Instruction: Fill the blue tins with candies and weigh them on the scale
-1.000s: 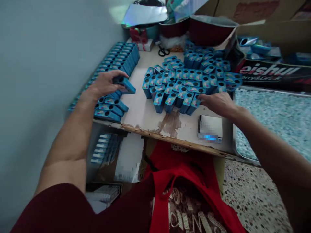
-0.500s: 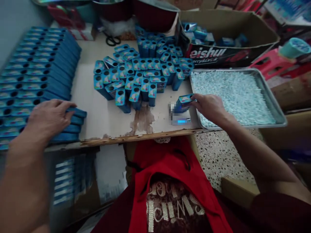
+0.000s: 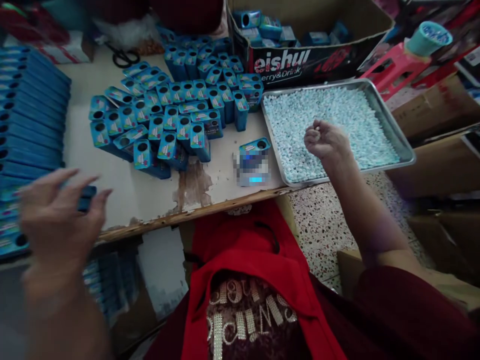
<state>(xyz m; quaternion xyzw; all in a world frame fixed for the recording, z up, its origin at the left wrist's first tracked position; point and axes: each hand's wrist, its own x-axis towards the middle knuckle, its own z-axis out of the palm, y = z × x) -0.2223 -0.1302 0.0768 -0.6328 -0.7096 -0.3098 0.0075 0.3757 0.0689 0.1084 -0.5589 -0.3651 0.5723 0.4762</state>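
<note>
My right hand (image 3: pixel 328 142) is over a metal tray (image 3: pixel 408 152) filled with small pale blue and white pellets (image 3: pixel 348 120). Its fingers are curled up, and a few pellets appear to show at the fingertips. Left of the tray, a single blue box (image 3: pixel 255 146) stands alone on the table, its lower part blurred out. My left hand (image 3: pixel 62 215), fingers spread and holding nothing, hovers beside long rows of stacked blue boxes (image 3: pixel 33 110) and partly covers them. Between the hands stands a loose cluster of upright blue boxes (image 3: pixel 170 122), many with a dark round hole on top.
A black cardboard carton (image 3: pixel 277 67) holding more blue boxes stands behind the tray. Dark-handled scissors (image 3: pixel 123 56) lie at the back. Right of the tray is a pink stool (image 3: pixel 397 67) with a teal container (image 3: pixel 429 37). The table's worn wooden edge (image 3: pixel 195 210) runs in front.
My right hand has let go of the single blue box and moved right over the pellets, curling its fingers. My left hand has lifted off the stacked boxes and spread. The view has shifted right.
</note>
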